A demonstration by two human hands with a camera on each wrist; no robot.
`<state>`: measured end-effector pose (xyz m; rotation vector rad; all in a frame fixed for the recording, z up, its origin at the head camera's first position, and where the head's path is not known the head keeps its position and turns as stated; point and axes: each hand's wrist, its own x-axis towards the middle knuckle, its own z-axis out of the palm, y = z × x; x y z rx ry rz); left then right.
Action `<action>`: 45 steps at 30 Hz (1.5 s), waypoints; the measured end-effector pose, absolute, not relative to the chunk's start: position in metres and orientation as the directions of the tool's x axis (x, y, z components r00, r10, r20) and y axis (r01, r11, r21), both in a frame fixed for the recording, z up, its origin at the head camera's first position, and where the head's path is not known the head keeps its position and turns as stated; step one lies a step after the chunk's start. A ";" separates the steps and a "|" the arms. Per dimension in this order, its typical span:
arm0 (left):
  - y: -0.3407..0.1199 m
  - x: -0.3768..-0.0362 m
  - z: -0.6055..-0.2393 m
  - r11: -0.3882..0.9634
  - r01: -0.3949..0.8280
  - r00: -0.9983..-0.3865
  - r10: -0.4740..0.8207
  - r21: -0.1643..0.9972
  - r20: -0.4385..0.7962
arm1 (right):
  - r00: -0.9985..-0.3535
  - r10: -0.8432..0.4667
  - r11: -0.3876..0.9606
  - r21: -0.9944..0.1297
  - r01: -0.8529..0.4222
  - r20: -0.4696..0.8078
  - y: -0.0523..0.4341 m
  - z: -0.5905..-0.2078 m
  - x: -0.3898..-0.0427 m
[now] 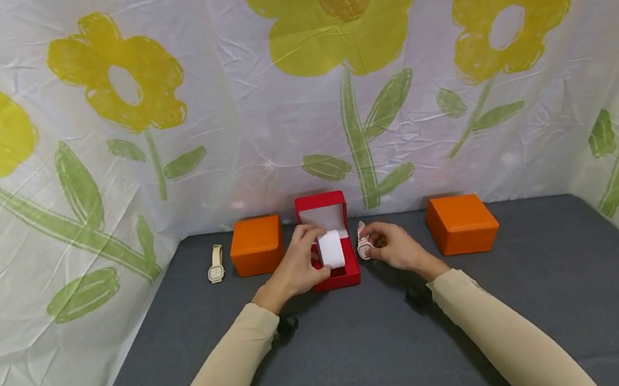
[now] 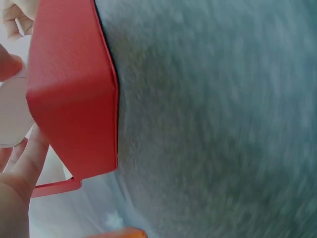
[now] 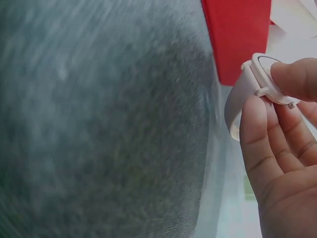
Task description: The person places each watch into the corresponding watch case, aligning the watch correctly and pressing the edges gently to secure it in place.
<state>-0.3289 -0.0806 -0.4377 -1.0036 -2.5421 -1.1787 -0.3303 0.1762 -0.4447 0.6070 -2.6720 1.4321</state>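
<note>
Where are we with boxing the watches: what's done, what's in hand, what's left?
Done: the red box stands open. In hand: the left hand holds the white cushion at the box, and the right hand pinches a pale watch beside it. Left: that watch is not yet on the cushion; a second watch lies loose by the left orange box, closed like the right orange box.

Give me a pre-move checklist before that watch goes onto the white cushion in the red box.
1. Red box lid open: ok.
2. White cushion gripped by left hand: ok.
3. Pink watch pinched by right hand: ok.
4. Watch strap closed in a loop or open: cannot tell.
5. Watch beside the box, apart from the cushion: ok.
6. Orange boxes and and the spare watch lie away from the hands: ok.
</note>
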 end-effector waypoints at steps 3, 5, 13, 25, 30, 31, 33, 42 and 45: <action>-0.080 -0.327 -0.437 0.402 0.598 -0.788 0.451 0.693 0.418 | -0.919 -0.311 0.461 -0.808 -0.368 0.241 0.175 -0.442 -0.327; -0.079 -0.325 -0.435 0.378 0.581 -0.802 0.415 0.721 0.430 | -0.916 -0.313 0.431 -0.822 -0.373 0.251 0.173 -0.436 -0.322; -0.073 -0.311 -0.430 0.322 0.481 -0.867 0.309 0.815 0.390 | -0.911 -0.314 0.361 -0.853 -0.376 0.268 0.161 -0.400 -0.292; -0.064 -0.298 -0.427 0.194 0.322 -0.915 0.316 0.927 0.252 | -0.907 -0.321 0.281 -0.887 -0.366 0.273 0.157 -0.392 -0.277; -0.064 -0.297 -0.428 0.197 0.312 -0.916 0.322 0.929 0.239 | -0.894 -0.352 0.217 -0.905 -0.366 0.277 0.157 -0.392 -0.276; -0.064 -0.297 -0.429 0.205 0.316 -0.915 0.326 0.926 0.240 | -0.889 -0.364 0.196 -0.910 -0.365 0.278 0.157 -0.392 -0.276; -0.064 -0.296 -0.430 0.218 0.329 -0.910 0.332 0.919 0.247 | -0.877 -0.388 0.165 -0.915 -0.368 0.283 0.158 -0.395 -0.278; -0.066 -0.292 -0.429 0.214 0.345 -0.894 0.371 0.914 0.251 | -0.861 -0.427 0.099 -0.932 -0.349 0.278 0.163 -0.415 -0.287; -0.066 -0.292 -0.430 0.206 0.338 -0.897 0.366 0.918 0.248 | -0.865 -0.434 0.113 -0.938 -0.328 0.251 0.161 -0.410 -0.283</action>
